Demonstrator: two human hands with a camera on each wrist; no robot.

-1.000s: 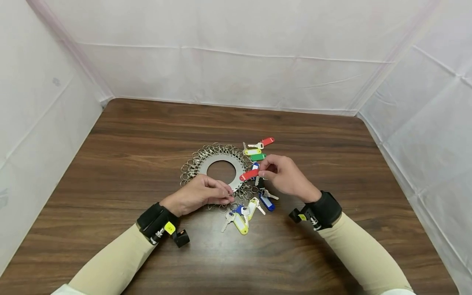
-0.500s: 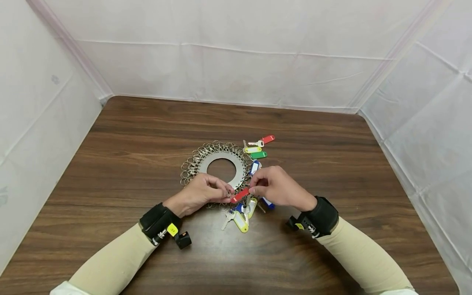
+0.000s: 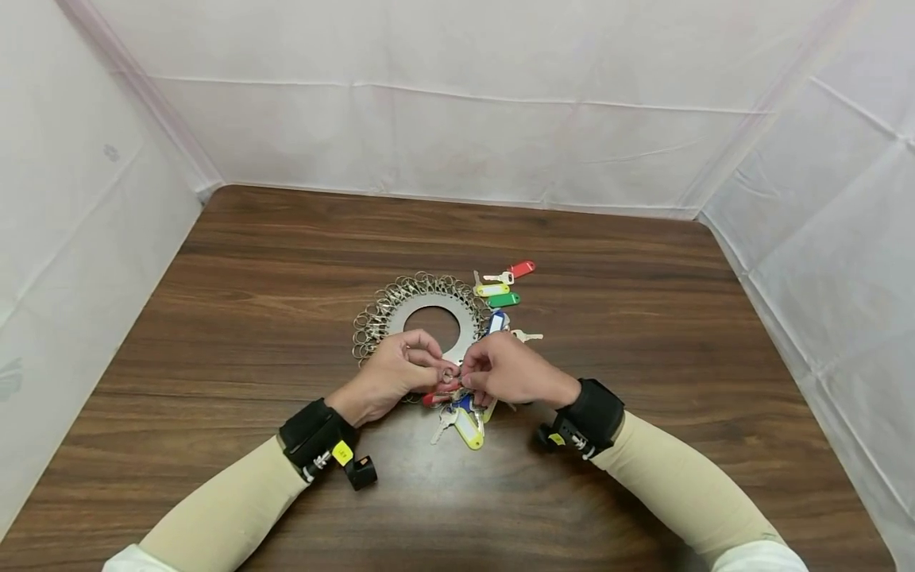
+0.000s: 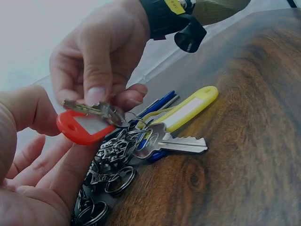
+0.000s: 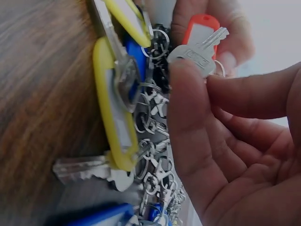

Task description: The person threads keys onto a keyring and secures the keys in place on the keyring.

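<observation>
Both hands on red-tagged key at ring disc.
Right hand (image 3: 500, 370) pinches key (image 5: 200, 52); left hand (image 3: 391, 375) holds red tag (image 4: 83, 128) over worktop (image 3: 643, 286).

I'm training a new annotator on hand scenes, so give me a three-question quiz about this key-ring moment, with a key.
1. True or false: the right hand pinches a silver key that lies across the red tag.
2. Multiple choice: on the wooden table, the metal ring disc lies A) beyond the hands, B) nearer the camera than the wrists, C) at the table's right edge.
3. Fill in: the long tag lying on the table beside a key is coloured ____.

Key: 1 true; 2 A; 3 yellow.
</observation>
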